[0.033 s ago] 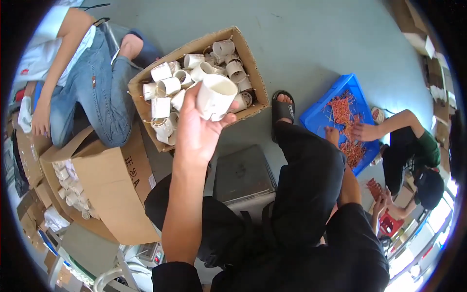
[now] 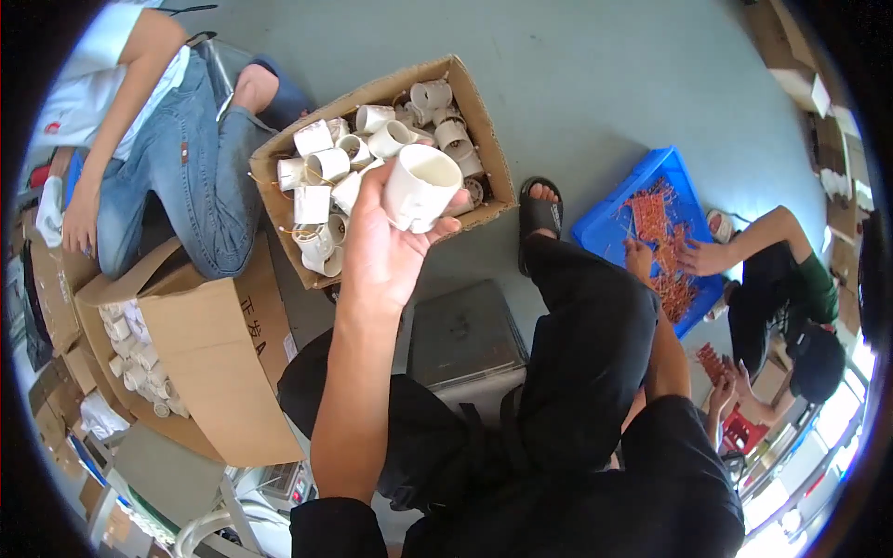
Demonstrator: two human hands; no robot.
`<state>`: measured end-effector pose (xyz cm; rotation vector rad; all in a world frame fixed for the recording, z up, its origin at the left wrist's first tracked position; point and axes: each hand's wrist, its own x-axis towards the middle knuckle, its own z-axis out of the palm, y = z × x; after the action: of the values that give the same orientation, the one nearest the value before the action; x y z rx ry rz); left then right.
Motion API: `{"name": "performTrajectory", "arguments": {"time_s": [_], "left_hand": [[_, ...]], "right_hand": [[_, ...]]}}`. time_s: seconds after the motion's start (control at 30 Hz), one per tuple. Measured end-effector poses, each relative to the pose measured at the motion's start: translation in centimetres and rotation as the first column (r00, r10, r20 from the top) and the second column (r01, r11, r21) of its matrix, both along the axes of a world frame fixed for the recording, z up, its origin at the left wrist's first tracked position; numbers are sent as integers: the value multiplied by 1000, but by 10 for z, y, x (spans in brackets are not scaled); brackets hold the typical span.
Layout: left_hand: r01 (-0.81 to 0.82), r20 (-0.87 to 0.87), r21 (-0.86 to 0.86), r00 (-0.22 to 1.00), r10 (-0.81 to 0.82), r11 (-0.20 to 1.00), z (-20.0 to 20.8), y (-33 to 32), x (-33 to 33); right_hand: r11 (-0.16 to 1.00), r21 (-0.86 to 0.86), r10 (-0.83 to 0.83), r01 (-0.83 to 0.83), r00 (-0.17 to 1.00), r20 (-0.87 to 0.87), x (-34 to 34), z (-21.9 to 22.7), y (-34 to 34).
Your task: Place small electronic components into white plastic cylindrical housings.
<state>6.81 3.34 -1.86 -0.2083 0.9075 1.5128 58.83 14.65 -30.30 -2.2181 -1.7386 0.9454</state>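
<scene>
L hand (image 2: 379, 251): palm up, fingers curled round a white cup-like cylinder (image 2: 420, 192), thumb on its L side, fingertips round its R side. Cylinder tilted slightly, open end up twd. viewer, inside visible. Pos.: raised in front of the near R part of an open carton (image 2: 486, 135), which is full of similar white cylinders (image 2: 327, 166) lying at mixed angles, some w/ thin brownish wires or stems poking out.

R hand (image 2: 638, 260): over near L side of blue tray (image 2: 603, 229), fingers bent inward; too small to tell if they grip anything. Tray holds a heap of thin red-orange pcs. (image 2: 652, 210). Co-worker's hand (image 2: 704, 258) rests on same heap, from the R, just beside R hand.

Far R: red slab-like pc. (image 2: 712, 363) in another hand; can't tell whose.

L side: second carton (image 2: 209, 363), flap folded out, more white cylinders (image 2: 139, 361) inside. Person in jeans (image 2: 191, 172) seated beside first carton. Dark flat-topped box (image 2: 465, 330) on floor btwn wearer's legs, near first carton
</scene>
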Motion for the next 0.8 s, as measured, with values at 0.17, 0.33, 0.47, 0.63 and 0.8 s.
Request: {"name": "performTrajectory", "arguments": {"time_s": [0.17,0.33,0.47,0.63,0.8], "left_hand": [[15,-115,76,993,-7,997,8,-1,-7],[433,-200,343,901,-385,834,24,1,-19],[515,-261,356,856,-446,780,33,2,-14],[311,-188,222,944,-272,924,33,-5,-19],[95,-199,136,978,-66,986,25,-5,-34]], "right_hand": [[994,97,76,-41,917,-391,-174,216,55],[871,389,492,-301,566,-661,-347,374,37],[882,317,439,-349,364,-821,-423,383,14],[945,77,194,-317,355,-915,-430,339,-11],[905,48,167,-422,250,-954,-438,333,-4]]}}
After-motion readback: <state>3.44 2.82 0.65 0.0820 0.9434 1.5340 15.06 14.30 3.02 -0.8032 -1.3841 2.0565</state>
